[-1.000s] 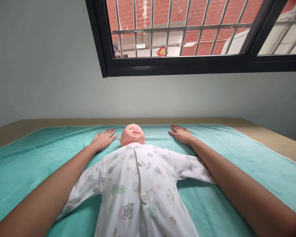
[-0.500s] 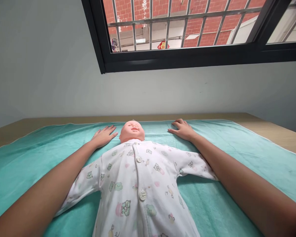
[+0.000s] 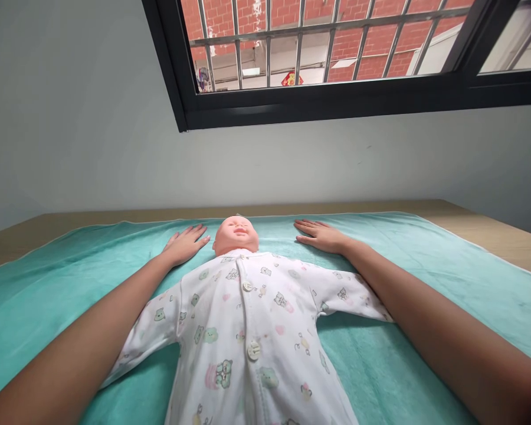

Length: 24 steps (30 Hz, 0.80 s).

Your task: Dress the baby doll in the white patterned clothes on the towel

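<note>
A baby doll (image 3: pixel 236 233) lies on its back on a teal towel (image 3: pixel 367 378), its head toward the wall. It wears a white buttoned romper (image 3: pixel 265 319) with printed bears, sleeves spread to both sides. My left hand (image 3: pixel 186 244) rests flat on the towel just left of the doll's head, fingers spread. To the right of the head, with a wider gap, my right hand (image 3: pixel 321 235) lies palm down, fingers stretched out. Neither hand holds anything. My forearms pass over the ends of the sleeves. The romper's lower part is cut off by the frame.
The towel covers a wooden table (image 3: pixel 491 227), whose bare wood shows at the back and right. Behind it rises a grey-white wall (image 3: pixel 265 165). Above is a dark-framed window (image 3: pixel 292 109) with metal bars and red brick outside.
My right hand's fingers, bent before, have straightened and lie flat, reaching slightly further left. My left hand and the doll stay put. The view has shifted slightly.
</note>
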### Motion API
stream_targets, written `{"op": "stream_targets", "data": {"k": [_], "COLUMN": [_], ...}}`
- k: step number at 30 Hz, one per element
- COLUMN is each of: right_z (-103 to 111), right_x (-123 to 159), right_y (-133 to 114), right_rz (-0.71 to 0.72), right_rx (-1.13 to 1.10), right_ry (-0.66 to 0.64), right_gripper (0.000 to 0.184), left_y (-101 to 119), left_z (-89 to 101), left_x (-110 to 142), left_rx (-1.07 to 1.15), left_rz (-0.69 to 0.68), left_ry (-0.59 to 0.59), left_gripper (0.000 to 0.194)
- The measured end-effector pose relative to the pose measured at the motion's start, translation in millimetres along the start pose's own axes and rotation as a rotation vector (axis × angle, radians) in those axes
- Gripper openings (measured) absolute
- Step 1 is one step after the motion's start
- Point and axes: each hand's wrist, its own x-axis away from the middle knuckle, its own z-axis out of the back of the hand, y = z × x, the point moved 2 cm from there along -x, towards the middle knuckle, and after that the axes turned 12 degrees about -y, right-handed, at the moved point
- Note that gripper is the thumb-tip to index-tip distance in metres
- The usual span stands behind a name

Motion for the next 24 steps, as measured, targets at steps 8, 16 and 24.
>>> {"op": "stream_targets", "data": {"k": [8, 16, 24], "right_z": [-2, 3, 19], "right_x": [-6, -10, -20], "right_y": [2, 7, 14], "right_rz": [-0.109, -0.199, -0.284], "right_rx": [0.055, 0.015, -0.07], "right_ry": [-0.028, -0.03, -0.149], "right_gripper": [0.082, 0.085, 0.081], "left_y": [1, 4, 6], "left_z": [6.4, 8.5, 10.1], "left_x": [-5, -10, -7], "left_rx": [-0.003, 0.012, 0.029], "left_rz": [0.035, 0.096, 0.115], "left_ry": [-0.09, -0.086, -0.069], "left_gripper": [0.077, 0.076, 0.075]}}
